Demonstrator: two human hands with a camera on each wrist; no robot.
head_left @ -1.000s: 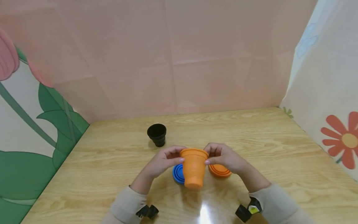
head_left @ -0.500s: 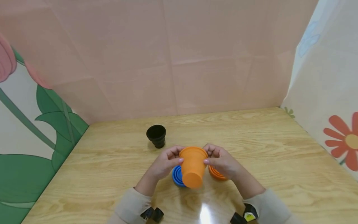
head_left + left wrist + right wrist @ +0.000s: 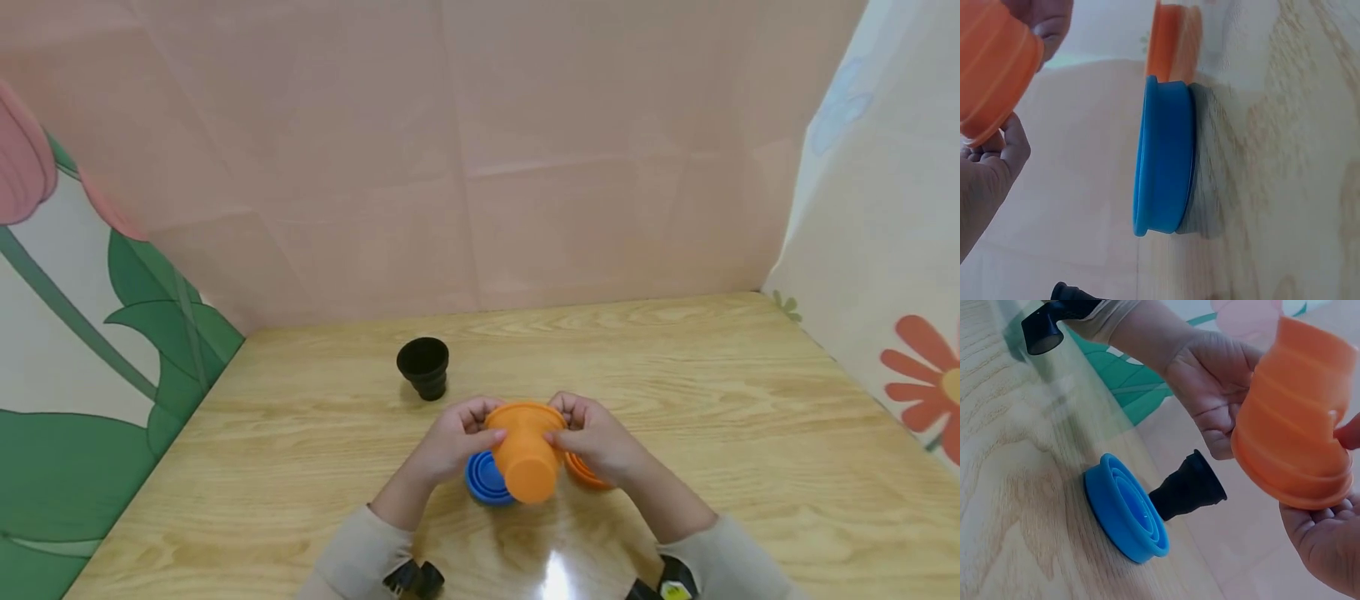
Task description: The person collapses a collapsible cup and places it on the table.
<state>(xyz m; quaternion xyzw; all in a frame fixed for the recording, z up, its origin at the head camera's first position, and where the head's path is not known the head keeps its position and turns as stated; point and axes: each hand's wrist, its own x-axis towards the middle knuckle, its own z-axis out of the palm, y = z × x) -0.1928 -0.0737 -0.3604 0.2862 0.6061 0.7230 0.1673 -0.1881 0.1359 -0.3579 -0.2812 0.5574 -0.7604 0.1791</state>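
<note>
An orange collapsible cup point(image 3: 527, 450) is held off the table, tilted so that its base faces the head camera. My left hand point(image 3: 457, 435) pinches the rim on one side, thumb on the outer wall. On the opposite side my right hand point(image 3: 596, 435) grips the rim in the same way. In the right wrist view the cup's ringed wall point(image 3: 1297, 406) is dented beside a thumb. Just below the held cup lies a flattened blue collapsible cup point(image 3: 487, 479). A flat orange piece point(image 3: 587, 472) is partly hidden behind my right hand.
A black collapsible cup point(image 3: 424, 367) stands upright and expanded on the wooden table point(image 3: 300, 450), farther back and to the left. A pinkish cloth backdrop point(image 3: 360, 167) closes off the back. Printed sheets stand at the left and right sides.
The cup has tipped, its base turning up toward the head camera and its wall looking shorter. Both hands keep their grip on the rim, with the thumbs pressing farther in.
</note>
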